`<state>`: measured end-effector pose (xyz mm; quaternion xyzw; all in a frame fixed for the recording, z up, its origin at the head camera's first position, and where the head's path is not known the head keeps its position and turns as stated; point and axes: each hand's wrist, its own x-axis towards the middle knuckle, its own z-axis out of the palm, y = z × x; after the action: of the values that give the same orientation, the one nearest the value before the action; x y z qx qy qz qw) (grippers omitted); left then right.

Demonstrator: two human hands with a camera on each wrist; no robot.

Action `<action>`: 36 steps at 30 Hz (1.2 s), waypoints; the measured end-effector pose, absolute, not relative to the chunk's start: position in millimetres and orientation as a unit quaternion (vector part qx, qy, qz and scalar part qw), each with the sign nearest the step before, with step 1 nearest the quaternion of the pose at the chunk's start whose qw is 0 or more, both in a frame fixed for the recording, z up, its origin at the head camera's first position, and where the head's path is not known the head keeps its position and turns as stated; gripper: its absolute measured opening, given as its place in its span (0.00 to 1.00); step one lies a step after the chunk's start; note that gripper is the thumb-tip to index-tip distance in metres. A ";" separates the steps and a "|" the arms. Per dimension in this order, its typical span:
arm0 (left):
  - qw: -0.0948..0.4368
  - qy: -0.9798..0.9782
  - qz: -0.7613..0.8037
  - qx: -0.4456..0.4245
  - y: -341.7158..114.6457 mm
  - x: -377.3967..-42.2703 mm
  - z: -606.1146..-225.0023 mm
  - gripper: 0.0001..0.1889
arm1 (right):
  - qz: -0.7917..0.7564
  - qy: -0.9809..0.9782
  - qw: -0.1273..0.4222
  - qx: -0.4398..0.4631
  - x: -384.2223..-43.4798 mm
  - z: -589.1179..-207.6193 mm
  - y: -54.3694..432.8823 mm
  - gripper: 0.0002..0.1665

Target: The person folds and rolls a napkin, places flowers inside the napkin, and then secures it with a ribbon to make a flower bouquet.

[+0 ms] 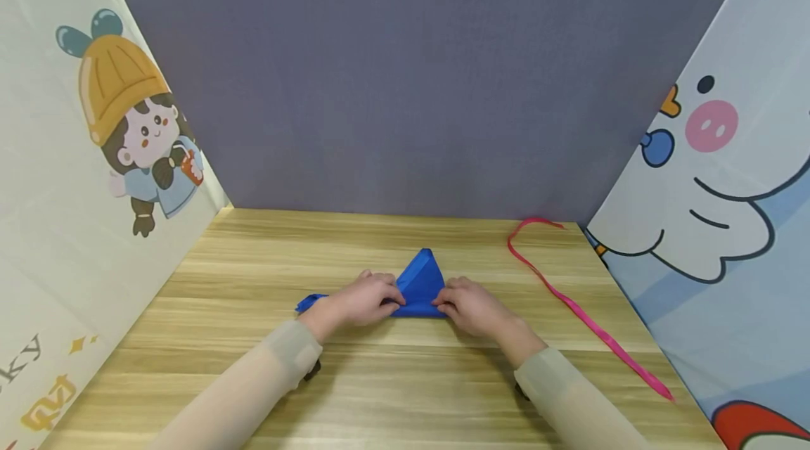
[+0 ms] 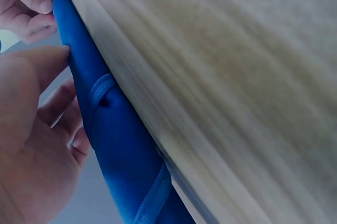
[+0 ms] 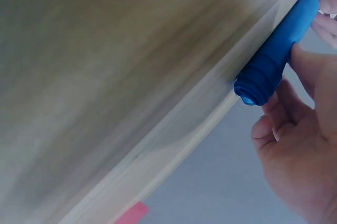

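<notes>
Clock directions are taken from the cloth as seen from the head, with twelve at the far edge of the tabletop [image 1: 405,394]. From two to four o'clock, a pink ribbon [image 1: 591,323] is laid well apart from the cloth, curled over at its far end. The tabletop is bounded at twelve by a grey wall [image 1: 411,77]; a pale panel [image 1: 38,176] printed with a cartoon figure in a yellow hat [image 1: 120,81] is seen at ten, and a second panel [image 1: 747,358] printed with a large white cartoon bird [image 1: 728,190] at two to three.

The blue cloth [image 1: 420,288] is placed on the middle of the tabletop. Its near part is rolled into a tube whose long axis is set from nine to three; a flat corner is pointed to twelve. The tube is partly covered by the left hand [image 1: 370,299], past which its end is seen at nine.

The roll is pinched between thumb and fingers by the left hand, and likewise near its three o'clock end by the right hand [image 1: 474,306]. One cloth, one ribbon, two hands and two pale sleeves [image 1: 247,380] are counted.
</notes>
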<state>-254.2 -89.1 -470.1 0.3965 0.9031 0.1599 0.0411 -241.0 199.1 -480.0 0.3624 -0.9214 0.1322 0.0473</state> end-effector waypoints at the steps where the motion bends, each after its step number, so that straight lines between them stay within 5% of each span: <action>1: 0.038 0.904 0.156 0.396 -89.0 -253.6 -470.5 0.10 | 0.130 -0.922 0.048 0.361 -240.7 -479.9 198.7 0.08; 12: 0.025 0.900 0.164 0.404 -88.0 -256.5 -476.5 0.12 | 0.153 -0.925 0.012 0.349 -242.0 -482.6 203.6 0.16; 36: 0.066 0.897 0.213 0.381 -87.8 -255.1 -474.9 0.09 | 0.196 -0.920 0.001 0.338 -246.5 -485.3 202.6 0.07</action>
<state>-255.1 -87.8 -474.9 0.3811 0.8973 0.2128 0.0661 -246.5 202.6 -485.3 0.3385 -0.9203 0.1961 0.0007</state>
